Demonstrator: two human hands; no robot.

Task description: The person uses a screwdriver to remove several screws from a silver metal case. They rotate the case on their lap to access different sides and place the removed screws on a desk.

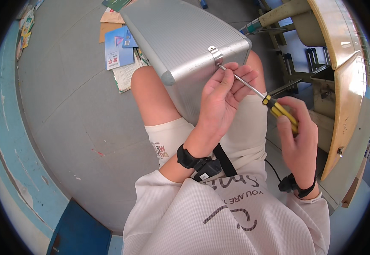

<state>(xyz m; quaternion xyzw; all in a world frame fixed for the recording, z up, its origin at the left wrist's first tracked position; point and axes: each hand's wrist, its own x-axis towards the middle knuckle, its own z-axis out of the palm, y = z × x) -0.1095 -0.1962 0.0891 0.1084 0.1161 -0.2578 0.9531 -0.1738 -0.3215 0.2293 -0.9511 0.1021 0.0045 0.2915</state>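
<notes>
A silver ribbed aluminium case (180,34) rests against my knees, its metal latch (215,55) on the edge facing me. My right hand (300,134) is closed round the yellow and black handle of a screwdriver (253,88). The shaft slants up and left, and its tip meets the lower end of the latch. At that end my left hand (223,93) is closed, thumb and fingers about the shaft near the tip. Whether a small screw sits between those fingertips is hidden.
Several books and papers, one a blue book (119,46), lie on the grey floor (78,110) left of the case. Wooden desks (346,114) with metal legs stand close on the right. A peeling blue wall (19,161) runs along the left.
</notes>
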